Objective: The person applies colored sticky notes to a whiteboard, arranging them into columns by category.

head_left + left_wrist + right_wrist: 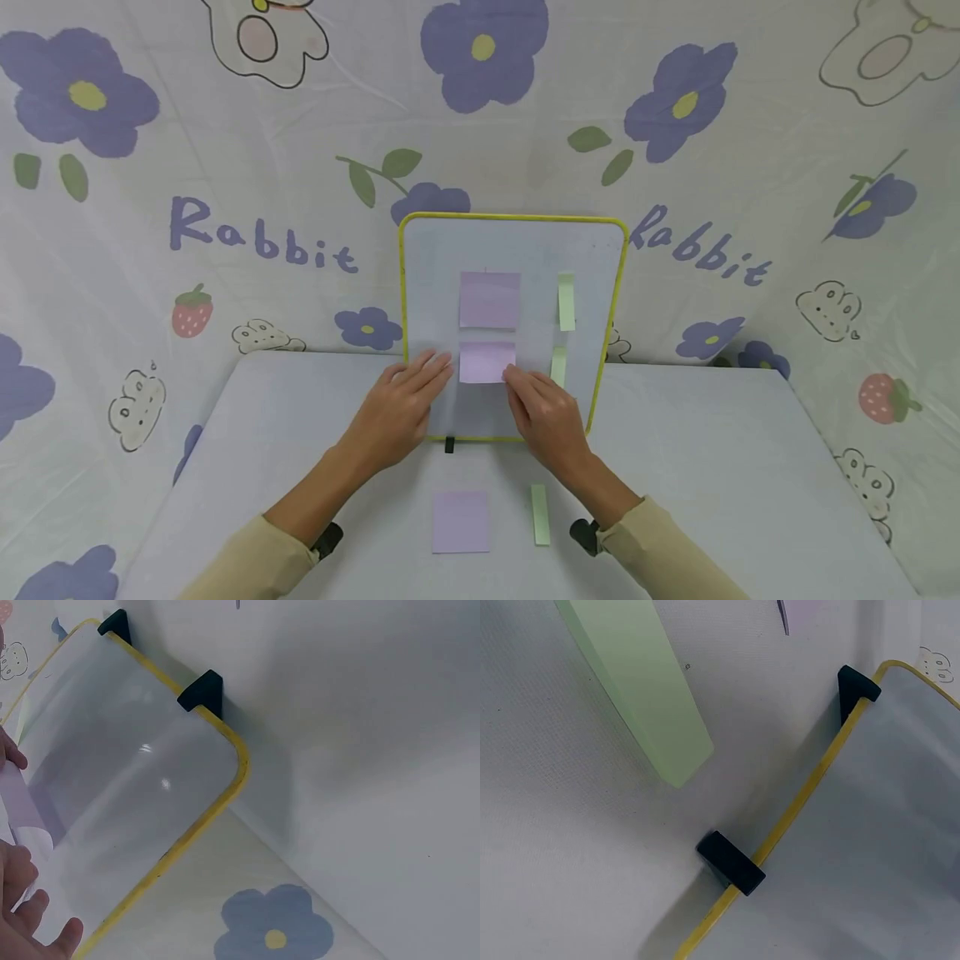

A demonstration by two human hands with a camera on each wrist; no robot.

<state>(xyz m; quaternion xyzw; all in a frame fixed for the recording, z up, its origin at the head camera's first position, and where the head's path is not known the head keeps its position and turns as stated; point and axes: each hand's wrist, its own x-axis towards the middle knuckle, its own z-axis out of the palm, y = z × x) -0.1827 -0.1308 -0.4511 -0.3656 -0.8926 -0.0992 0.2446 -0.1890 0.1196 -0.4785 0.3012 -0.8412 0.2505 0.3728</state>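
A whiteboard [435,283] with a yellow rim stands upright on the table. On it, my right hand [547,408] pinches the lower right corner of the lower purple sticky note [483,360]. My left hand [405,404] is at the note's left side, fingers extended near the board's surface. In the left wrist view the left fingers [26,900] are spread beside the note, whose lower edge [34,836] curls away from the board. Directly above is another purple sticky note [490,300]. The right wrist view does not show the right hand.
Two green strips [566,302] are on the board's right side, the lower one partly behind the right hand. A purple sticky note [461,522] and a green strip [541,515] lie on the table in front. Black feet [731,862] support the board. A patterned cloth [300,150] hangs behind.
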